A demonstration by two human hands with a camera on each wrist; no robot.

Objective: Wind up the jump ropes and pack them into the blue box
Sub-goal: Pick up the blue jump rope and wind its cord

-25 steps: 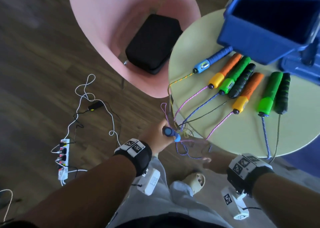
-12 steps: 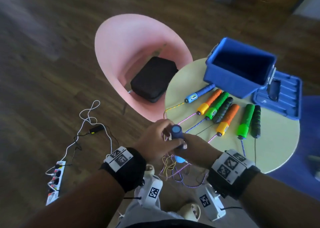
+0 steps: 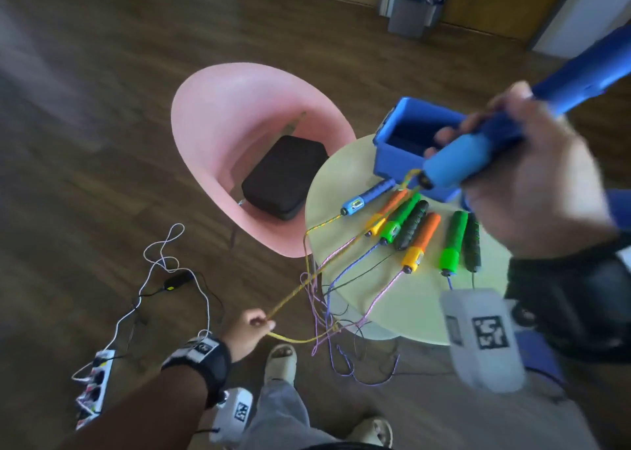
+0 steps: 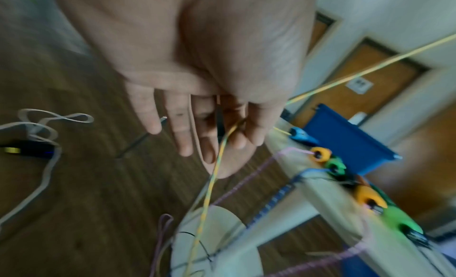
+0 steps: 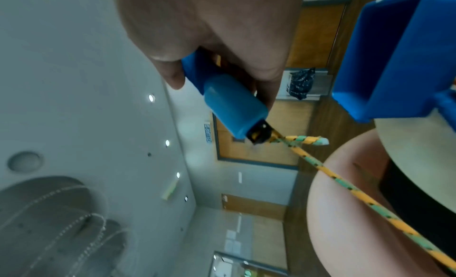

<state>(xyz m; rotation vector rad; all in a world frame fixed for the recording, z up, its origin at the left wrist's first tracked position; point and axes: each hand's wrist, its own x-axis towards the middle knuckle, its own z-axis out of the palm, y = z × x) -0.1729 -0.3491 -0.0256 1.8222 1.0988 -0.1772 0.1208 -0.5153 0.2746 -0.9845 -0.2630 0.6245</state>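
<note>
My right hand (image 3: 512,176) is raised close to the head camera and grips a blue jump-rope handle (image 3: 450,166), also seen as the handle (image 5: 231,105) in the right wrist view. Its yellow rope (image 3: 307,279) runs taut down to my left hand (image 3: 254,323), which pinches it low beside the table. The rope (image 4: 217,164) passes between thumb and fingers there. The open blue box (image 3: 403,149) stands at the back of the round table (image 3: 409,309). The rope's other blue handle (image 3: 368,198) lies on the table.
Several orange, green and black handles (image 3: 421,241) lie in a row on the table, their ropes hanging tangled over the front edge. A pink chair (image 3: 218,135) holds a black case (image 3: 283,176). A power strip (image 3: 94,388) and white cable (image 3: 164,258) lie on the floor.
Both hands were together low at the table edge around the blue handle. My right hand has lifted the handle high; my left has dropped down along the rope, which now stretches taut.
</note>
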